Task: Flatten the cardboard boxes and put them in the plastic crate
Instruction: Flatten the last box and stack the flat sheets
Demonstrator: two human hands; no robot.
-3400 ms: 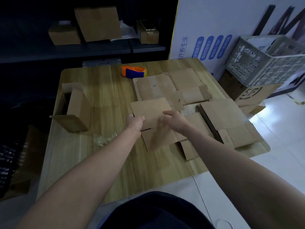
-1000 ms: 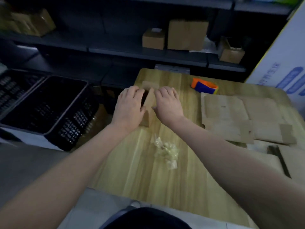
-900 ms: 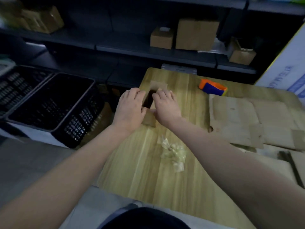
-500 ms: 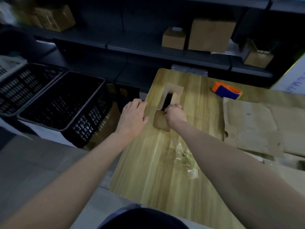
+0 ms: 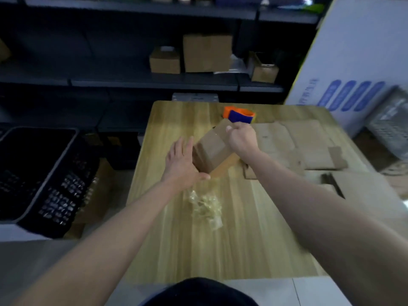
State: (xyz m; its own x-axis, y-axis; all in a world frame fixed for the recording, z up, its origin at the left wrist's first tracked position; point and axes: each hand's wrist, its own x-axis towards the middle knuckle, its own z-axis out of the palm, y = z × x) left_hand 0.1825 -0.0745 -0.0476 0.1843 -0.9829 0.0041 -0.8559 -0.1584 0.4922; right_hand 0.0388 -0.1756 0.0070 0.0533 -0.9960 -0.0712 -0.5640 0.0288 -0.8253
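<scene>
A small brown cardboard box (image 5: 212, 149) is tilted above the middle of the wooden table (image 5: 167, 129). My right hand (image 5: 241, 140) grips its upper right end. My left hand (image 5: 182, 166) is spread flat with fingers apart, its palm against the box's lower left side. Flattened cardboard sheets (image 5: 295, 146) lie on the table's right half. A black plastic crate (image 5: 42, 177) stands on the floor at the left. A pale plastic crate (image 5: 390, 127) shows blurred at the right edge.
An orange and blue tape dispenser (image 5: 239, 114) sits at the table's far side. Crumpled clear tape (image 5: 205, 208) lies near the front middle. Dark shelves behind hold several closed boxes (image 5: 206, 53). A large white printed box (image 5: 353, 62) stands at the right.
The view swung right. My right hand lifted the box from the table's left edge and carried it toward the middle, tilting it. My left hand opened against its side.
</scene>
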